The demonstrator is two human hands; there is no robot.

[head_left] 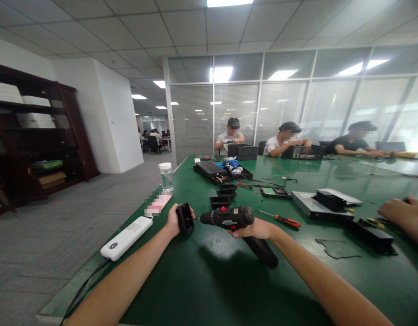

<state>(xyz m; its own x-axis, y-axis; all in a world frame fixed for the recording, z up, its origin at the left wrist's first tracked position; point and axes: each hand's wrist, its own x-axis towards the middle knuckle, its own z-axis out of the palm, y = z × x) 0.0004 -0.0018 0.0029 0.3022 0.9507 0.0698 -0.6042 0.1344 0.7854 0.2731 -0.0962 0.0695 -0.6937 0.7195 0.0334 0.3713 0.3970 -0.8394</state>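
Note:
My left hand point(174, 221) grips a small black rectangular plastic housing point(185, 218), tilted up on the green table point(154, 280) side with its hollow face toward the drill. In my right hand point(258, 228) is a black cordless drill point(227, 218), its handle slanting down to the right. The drill's bit points left at the housing; whether its tip touches a screw is too small to tell. Just beyond the drill, similar black housings point(220, 202) lie in a row. An orange-handled screwdriver point(287, 221) lies to the right of the drill.
A white power strip point(126, 237) with a cable lies along the left edge, near a clear bottle point(166, 177). Metal cases point(317, 208) and a black part point(370, 236) are at right, beside another person's hand point(401, 213). Several people sit at the far side.

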